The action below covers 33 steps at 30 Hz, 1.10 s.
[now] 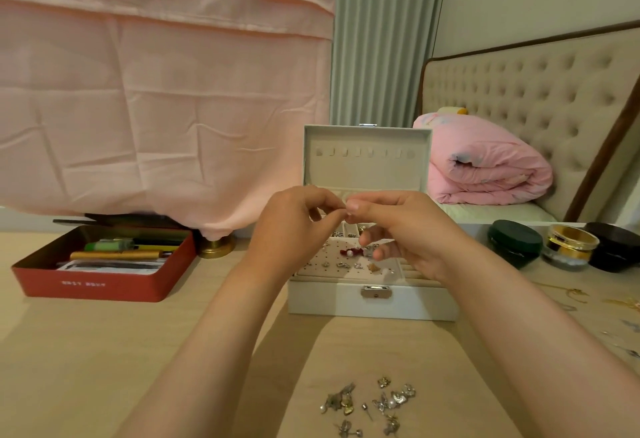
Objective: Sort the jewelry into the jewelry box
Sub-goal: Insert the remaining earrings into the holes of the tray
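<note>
Left hand (298, 226) and right hand (408, 229) pinch fingertips together over the open jewelry box (374, 300), anything held too tiny to tell; staying above its earring panel (330, 266) should catch drops.

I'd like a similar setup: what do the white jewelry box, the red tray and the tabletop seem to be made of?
Jewelry box: smooth matte white shell, possibly faux leather, with a shiny metal clasp.
Red tray: likely painted tin, going by its thin rim and slight sheen.
Tabletop: pale wood or wood-look laminate, matte, with faint grain.
</note>
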Tool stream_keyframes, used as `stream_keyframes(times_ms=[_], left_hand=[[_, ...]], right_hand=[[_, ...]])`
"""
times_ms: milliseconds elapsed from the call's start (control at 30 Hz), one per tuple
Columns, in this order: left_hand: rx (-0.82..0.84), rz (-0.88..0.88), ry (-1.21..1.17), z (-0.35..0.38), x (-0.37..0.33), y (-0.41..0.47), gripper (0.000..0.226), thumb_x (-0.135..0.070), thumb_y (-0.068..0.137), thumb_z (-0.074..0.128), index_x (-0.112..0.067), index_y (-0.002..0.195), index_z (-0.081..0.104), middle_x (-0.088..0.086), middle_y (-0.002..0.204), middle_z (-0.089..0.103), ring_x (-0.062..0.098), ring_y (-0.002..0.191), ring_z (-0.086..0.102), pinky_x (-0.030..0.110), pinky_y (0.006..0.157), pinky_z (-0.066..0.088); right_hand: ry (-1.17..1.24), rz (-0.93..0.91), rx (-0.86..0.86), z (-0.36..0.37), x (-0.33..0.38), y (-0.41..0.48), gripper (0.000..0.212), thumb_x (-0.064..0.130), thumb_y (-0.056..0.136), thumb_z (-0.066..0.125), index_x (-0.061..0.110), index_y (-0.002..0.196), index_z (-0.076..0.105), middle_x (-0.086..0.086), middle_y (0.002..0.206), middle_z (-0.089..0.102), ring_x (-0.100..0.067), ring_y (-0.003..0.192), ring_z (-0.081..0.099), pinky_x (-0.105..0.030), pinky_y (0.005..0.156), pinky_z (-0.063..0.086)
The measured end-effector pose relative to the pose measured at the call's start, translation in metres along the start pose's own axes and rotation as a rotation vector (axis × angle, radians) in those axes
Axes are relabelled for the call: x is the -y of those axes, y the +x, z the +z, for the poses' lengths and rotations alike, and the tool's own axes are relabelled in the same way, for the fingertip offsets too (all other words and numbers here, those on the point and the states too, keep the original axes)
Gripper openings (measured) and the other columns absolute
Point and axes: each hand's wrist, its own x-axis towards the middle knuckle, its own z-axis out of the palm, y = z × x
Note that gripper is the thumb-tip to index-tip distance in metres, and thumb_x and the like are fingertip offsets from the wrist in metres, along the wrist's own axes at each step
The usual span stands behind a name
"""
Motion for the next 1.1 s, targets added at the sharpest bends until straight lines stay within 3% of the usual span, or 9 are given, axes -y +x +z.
stream_keyframes(times_ms=[100,200,267,367,533,667,833,1000,1100], left_hand=[[-0.014,0.041,0.056,-0.001,0.005,0.000,0.003,-0.028,0.084,0.076,-0.031,0.084,0.078,-0.016,0.077,0.070,0.005,0.072,0.061,0.033,0.068,0.053],[0.023,-0.003,0.065,-0.002,0.010,0.000,0.006,-0.031,0.086,0.074,-0.033,0.089,0.078,-0.020,0.082,0.071,0.002,0.078,0.061,0.029,0.073,0.052],[0.076,-0.060,0.098,-0.002,0.017,0.000,0.013,-0.033,0.089,0.070,-0.034,0.100,0.076,-0.021,0.092,0.071,0.000,0.088,0.059,0.028,0.080,0.051],[0.172,-0.116,0.224,0.000,0.033,-0.004,0.019,-0.031,0.093,0.063,-0.033,0.110,0.072,-0.014,0.109,0.067,0.010,0.108,0.052,0.031,0.092,0.044],[0.212,-0.140,0.299,0.004,0.044,-0.007,0.022,-0.033,0.094,0.058,-0.034,0.112,0.072,-0.010,0.118,0.063,0.015,0.118,0.043,0.031,0.098,0.036],[0.227,-0.155,0.303,0.005,0.045,-0.008,0.022,-0.033,0.093,0.059,-0.035,0.111,0.073,-0.010,0.118,0.062,0.015,0.119,0.043,0.034,0.102,0.037],[0.257,-0.155,0.318,0.007,0.044,-0.008,0.022,-0.035,0.093,0.058,-0.037,0.110,0.073,-0.008,0.116,0.063,0.017,0.121,0.043,0.035,0.103,0.038],[0.259,-0.158,0.323,0.007,0.042,-0.009,0.023,-0.034,0.094,0.057,-0.036,0.111,0.073,-0.006,0.115,0.062,0.018,0.119,0.043,0.035,0.103,0.038],[0.260,-0.159,0.330,0.007,0.042,-0.009,0.024,-0.034,0.094,0.057,-0.036,0.111,0.073,-0.006,0.116,0.062,0.018,0.118,0.043,0.036,0.103,0.038]], right_hand=[[0.006,0.032,-0.028,0.007,-0.003,0.004,0.016,0.007,0.087,0.076,0.013,0.101,0.076,-0.004,0.077,0.073,-0.013,0.052,0.061,-0.024,0.044,0.052],[-0.085,0.030,-0.050,0.010,-0.004,0.014,0.023,-0.001,0.085,0.076,0.010,0.105,0.074,-0.007,0.076,0.073,-0.012,0.051,0.061,-0.022,0.041,0.047],[-0.331,-0.030,-0.086,0.009,-0.005,0.022,0.019,0.000,0.085,0.077,0.011,0.100,0.076,-0.008,0.078,0.075,-0.011,0.049,0.062,-0.021,0.041,0.045],[-0.673,-0.118,-0.070,0.009,-0.006,0.037,0.016,0.005,0.082,0.081,0.017,0.093,0.078,-0.002,0.081,0.076,-0.005,0.049,0.060,-0.022,0.053,0.051],[-1.020,-0.165,0.009,0.014,-0.011,0.055,0.016,0.012,0.080,0.084,0.025,0.088,0.079,0.010,0.086,0.074,0.004,0.070,0.064,-0.010,0.062,0.044],[-1.051,-0.136,0.061,0.016,-0.015,0.056,0.022,0.010,0.083,0.080,0.031,0.081,0.074,0.014,0.074,0.069,0.011,0.054,0.060,-0.008,0.055,0.043],[-1.069,-0.135,0.048,0.015,-0.014,0.054,0.018,0.011,0.082,0.081,0.029,0.083,0.079,0.022,0.057,0.064,0.010,0.051,0.059,-0.020,0.063,0.051],[-1.144,-0.200,0.002,0.018,-0.018,0.054,0.016,0.013,0.083,0.078,0.028,0.088,0.081,0.014,0.080,0.073,0.004,0.054,0.061,-0.031,0.073,0.059],[-1.171,-0.194,-0.013,0.020,-0.020,0.055,0.018,0.014,0.084,0.076,0.031,0.087,0.079,0.010,0.078,0.075,-0.006,0.056,0.067,-0.035,0.072,0.061]])
